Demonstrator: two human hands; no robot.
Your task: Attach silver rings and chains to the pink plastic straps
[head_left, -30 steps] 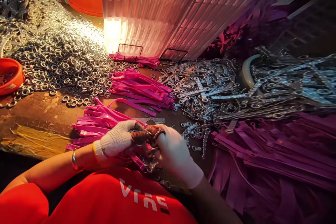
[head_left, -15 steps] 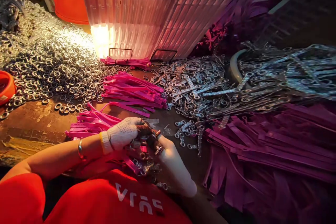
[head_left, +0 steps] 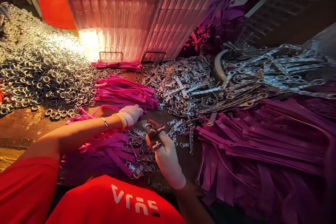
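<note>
My left hand (head_left: 130, 114), in a white dotted glove, is curled beside the near edge of a bundle of bright pink straps (head_left: 126, 92). Its fingertips are turned away, so what they hold is hidden. To its right, my right hand (head_left: 166, 155) wears a white glove with brown, worn-looking fingers. These are bent together around a small silver metal piece (head_left: 163, 128), mostly hidden. Between my hands and my body lies a heap of pink straps with metal ends (head_left: 115, 148), several rings and links showing at its right end.
Metal rings (head_left: 52, 73) are piled at the left. Silver linked strips (head_left: 194, 84) spread across the right, with purple straps (head_left: 257, 140) nearer me. A ribbed translucent panel (head_left: 126, 17) stands at the back, beside a red lamp-like object (head_left: 56, 5).
My hands were together over the pink strap; now they are apart. The left has moved forward to the pink bundle, the strap lies on the near heap, and the view has shifted right.
</note>
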